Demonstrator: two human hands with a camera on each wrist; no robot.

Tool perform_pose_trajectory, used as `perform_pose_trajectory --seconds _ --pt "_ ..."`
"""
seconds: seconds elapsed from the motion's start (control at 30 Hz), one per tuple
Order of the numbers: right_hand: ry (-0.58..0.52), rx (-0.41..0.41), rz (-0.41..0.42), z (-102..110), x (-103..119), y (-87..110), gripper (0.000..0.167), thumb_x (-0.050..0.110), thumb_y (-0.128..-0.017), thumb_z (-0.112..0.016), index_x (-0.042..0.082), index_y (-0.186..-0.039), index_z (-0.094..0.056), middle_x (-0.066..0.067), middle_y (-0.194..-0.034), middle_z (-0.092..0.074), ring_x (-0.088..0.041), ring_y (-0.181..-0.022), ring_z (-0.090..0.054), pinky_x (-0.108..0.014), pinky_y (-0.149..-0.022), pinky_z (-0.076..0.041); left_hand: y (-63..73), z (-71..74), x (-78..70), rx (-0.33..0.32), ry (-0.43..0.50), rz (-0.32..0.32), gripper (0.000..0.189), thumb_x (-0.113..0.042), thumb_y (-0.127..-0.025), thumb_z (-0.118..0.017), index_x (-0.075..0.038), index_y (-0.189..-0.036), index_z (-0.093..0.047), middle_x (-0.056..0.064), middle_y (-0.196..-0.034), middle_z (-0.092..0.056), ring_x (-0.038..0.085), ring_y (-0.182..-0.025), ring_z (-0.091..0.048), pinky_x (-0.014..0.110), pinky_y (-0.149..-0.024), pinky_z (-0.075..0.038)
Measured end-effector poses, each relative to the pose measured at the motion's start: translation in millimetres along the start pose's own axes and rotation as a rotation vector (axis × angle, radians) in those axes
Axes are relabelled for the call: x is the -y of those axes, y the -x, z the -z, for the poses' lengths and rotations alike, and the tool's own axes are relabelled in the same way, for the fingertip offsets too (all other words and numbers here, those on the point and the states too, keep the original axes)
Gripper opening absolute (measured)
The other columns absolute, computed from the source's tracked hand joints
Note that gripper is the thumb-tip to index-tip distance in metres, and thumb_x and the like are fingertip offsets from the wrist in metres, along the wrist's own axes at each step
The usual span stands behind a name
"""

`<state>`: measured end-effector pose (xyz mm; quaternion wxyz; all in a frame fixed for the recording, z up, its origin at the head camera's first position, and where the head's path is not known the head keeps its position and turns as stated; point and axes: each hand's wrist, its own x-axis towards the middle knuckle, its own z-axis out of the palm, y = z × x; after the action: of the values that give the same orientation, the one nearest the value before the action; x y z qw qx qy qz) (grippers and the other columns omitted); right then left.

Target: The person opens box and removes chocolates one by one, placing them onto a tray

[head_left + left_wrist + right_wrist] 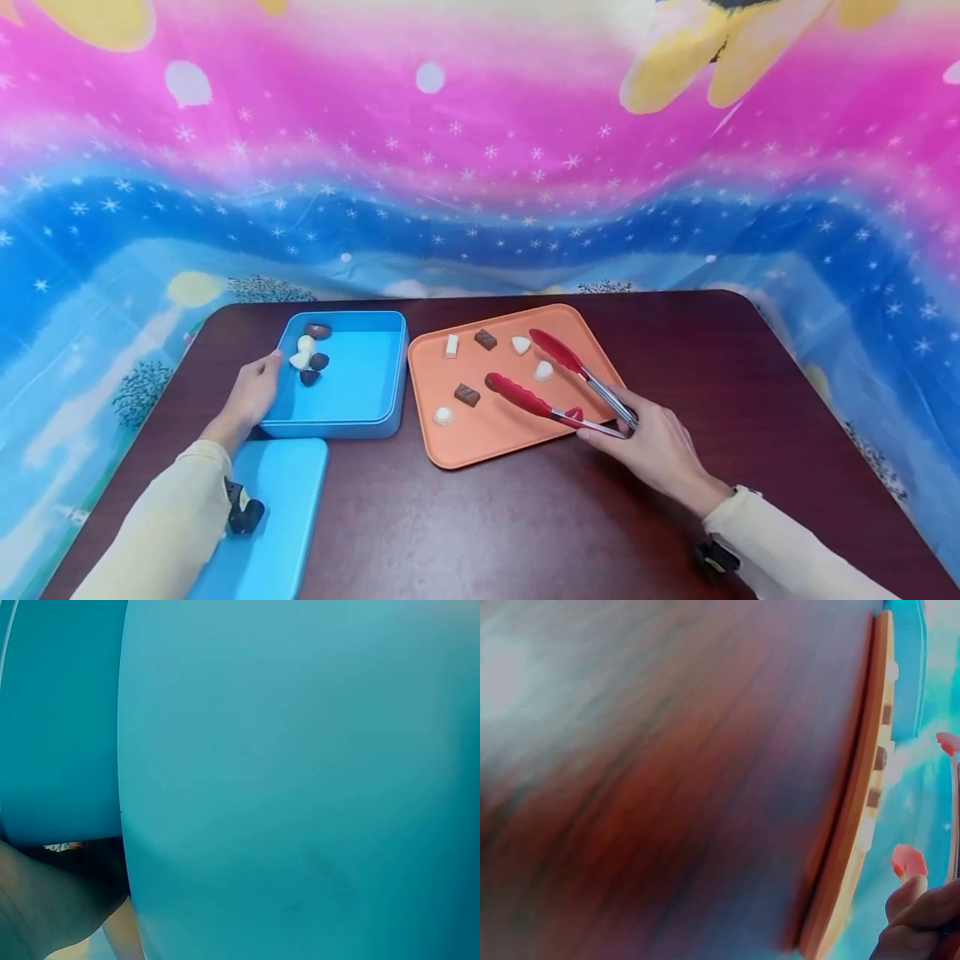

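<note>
My left hand (253,390) grips the left wall of a blue box (396,421), its thumb at the rim. Along that side inside the box lie several chocolates, among them a brown one (318,332) and a white ball (306,342). Red-tipped tongs (525,397) are in my right hand (663,446), their arms spread wide above an orange tray (517,433). Between the tips, a white piece (543,371) lies on the tray. A dark round chocolate (490,380) shows right at the lower tip; whether they touch, I cannot tell.
Striped brown chocolates (467,394), a white bar (452,346) and a white ball (443,416) are spread over the tray. A blue lid (277,508) lies in front of the box, under my left forearm. Behind the dark wood table (465,525) hangs a patterned cloth (480,200).
</note>
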<state>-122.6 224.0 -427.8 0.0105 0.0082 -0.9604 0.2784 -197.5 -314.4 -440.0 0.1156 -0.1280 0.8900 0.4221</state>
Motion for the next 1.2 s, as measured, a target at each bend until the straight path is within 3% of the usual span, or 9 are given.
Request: perform_pose_trajectory --seconds 0.33,0.47,0.67,0.83,1.03,1.2 --pt "-0.002 0.01 0.045 -1 20 -9.6 0.078 0.065 -0.073 -0.082 0.017 -0.131 -0.063 0.001 -0.063 -0.045 -0.015 -0.06 -0.044 -0.028 -0.049 -0.035 2.2 4.7 1.8 0.014 0.015 0.035 0.081 -0.06 -0.105 -0.007 -0.003 -0.161 -0.002 0.032 -0.166 -0.007 0.057 -0.151 -0.013 0.075 -0.116 -0.019" --pt "-0.014 0.014 0.068 -3 29 -11.5 0.079 0.063 -0.074 -0.082 0.019 -0.136 -0.061 0.002 -0.065 -0.047 -0.015 -0.061 -0.045 -0.029 -0.051 -0.036 0.3 4.7 2.0 0.007 0.034 0.014 0.079 -0.06 -0.105 -0.008 -0.004 -0.162 -0.006 0.032 -0.166 -0.012 0.056 -0.15 -0.017 0.073 -0.117 -0.023" --pt "-0.089 0.037 0.079 -22 41 -11.5 0.08 0.064 -0.074 -0.082 0.022 -0.138 -0.061 0.002 -0.065 -0.046 -0.015 -0.064 -0.047 -0.03 -0.053 -0.038 -0.5 6.5 5.1 0.022 0.03 0.013 0.079 -0.06 -0.105 -0.007 -0.005 -0.162 -0.007 0.031 -0.165 -0.014 0.055 -0.15 -0.02 0.072 -0.117 -0.026" --pt "-0.101 0.015 0.114 -35 53 -12.3 0.087 0.064 -0.072 -0.083 0.02 -0.143 -0.058 0.002 -0.072 -0.055 -0.015 -0.075 -0.052 -0.03 -0.056 -0.038 -0.5 7.0 6.1 0.026 0.04 -0.012 0.079 -0.061 -0.105 -0.008 -0.007 -0.162 -0.014 0.032 -0.162 -0.026 0.053 -0.146 -0.029 0.069 -0.113 -0.035" --pt "-0.139 0.028 0.155 -45 73 -14.2 0.08 0.062 -0.072 -0.084 0.021 -0.138 -0.062 0.003 -0.064 -0.05 -0.013 -0.063 -0.05 -0.027 -0.054 -0.039 -1.2 6.4 2.7 0.023 0.029 -0.004 0.079 -0.059 -0.106 -0.008 -0.004 -0.161 -0.005 0.031 -0.166 -0.01 0.055 -0.151 -0.015 0.073 -0.118 -0.022" --pt "-0.17 0.056 0.184 -51 88 -17.1 0.071 0.064 -0.073 -0.082 0.028 -0.133 -0.065 0.005 -0.06 -0.047 -0.012 -0.054 -0.044 -0.027 -0.049 -0.035 -3.0 3.3 0.3 0.019 0.019 -0.003 0.077 -0.056 -0.107 -0.008 -0.003 -0.161 -0.003 0.03 -0.167 -0.006 0.054 -0.153 -0.009 0.072 -0.119 -0.017"
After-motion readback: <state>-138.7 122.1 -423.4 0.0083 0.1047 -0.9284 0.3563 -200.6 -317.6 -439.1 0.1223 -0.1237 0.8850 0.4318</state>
